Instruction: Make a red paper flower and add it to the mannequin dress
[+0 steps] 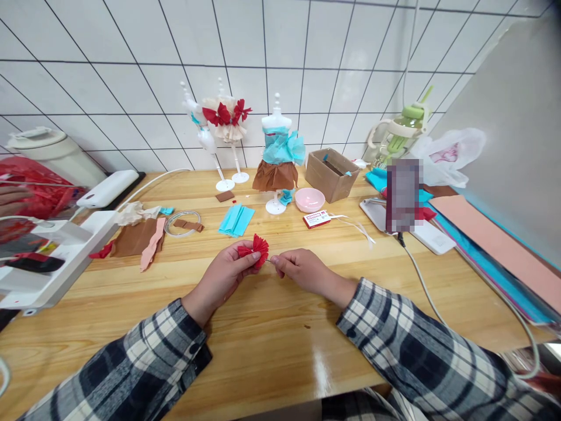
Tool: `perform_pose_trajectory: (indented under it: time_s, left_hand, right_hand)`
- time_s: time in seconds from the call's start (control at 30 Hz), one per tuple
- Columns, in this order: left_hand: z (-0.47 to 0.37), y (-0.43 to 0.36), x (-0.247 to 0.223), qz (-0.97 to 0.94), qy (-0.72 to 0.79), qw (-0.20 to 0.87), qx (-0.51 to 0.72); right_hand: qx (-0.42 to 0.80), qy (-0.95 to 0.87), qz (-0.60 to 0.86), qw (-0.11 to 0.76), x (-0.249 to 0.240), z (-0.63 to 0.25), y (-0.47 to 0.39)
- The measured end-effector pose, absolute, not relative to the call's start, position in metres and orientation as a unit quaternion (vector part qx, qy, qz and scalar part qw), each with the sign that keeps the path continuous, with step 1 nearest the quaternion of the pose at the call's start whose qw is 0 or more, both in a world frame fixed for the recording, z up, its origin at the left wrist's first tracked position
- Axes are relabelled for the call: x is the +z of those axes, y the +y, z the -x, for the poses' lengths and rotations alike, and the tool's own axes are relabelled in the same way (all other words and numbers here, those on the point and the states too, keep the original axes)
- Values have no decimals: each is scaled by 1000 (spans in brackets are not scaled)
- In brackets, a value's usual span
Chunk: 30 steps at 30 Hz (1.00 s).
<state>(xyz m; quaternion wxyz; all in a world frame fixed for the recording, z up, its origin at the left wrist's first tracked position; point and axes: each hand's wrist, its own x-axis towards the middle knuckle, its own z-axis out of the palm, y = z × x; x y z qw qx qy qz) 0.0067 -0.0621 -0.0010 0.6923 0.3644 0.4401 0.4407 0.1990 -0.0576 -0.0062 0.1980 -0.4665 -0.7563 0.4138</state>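
Observation:
Near the middle of the wooden table (263,327), my left hand (228,272) pinches a red pleated paper piece (259,250) that fans out above the fingers. My right hand (302,269) is closed just to its right, its fingertips on a thin strand (269,261) that runs to the red piece. Folded blue paper (236,220) lies beyond my left hand. Past my right hand are a small white and red packet (317,219) and a pink bowl (310,200). A small mannequin (277,155) in blue and brown paper stands behind them.
Two more small mannequins (207,137) stand at the back left. A cardboard box (331,175) is right of the bowl. Power strips (65,263), paper scraps (131,242) and a tape roll (169,225) lie left. A phone (401,196), bottle (401,131) and coloured sheets (499,245) are right. Someone's hand (13,202) shows far left.

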Motion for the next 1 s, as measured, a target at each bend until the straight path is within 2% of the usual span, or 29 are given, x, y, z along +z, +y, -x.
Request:
perform_pose_trajectory:
  time_s: [0.43, 1.0]
  left_hand:
    - [-8, -62, 0, -360, 437, 693, 446]
    - [-6, -63, 0, -336, 435, 693, 467]
  right_hand:
    - [415, -765, 459, 178, -4, -200, -59]
    - [392, -761, 475, 203, -5, -199, -61]
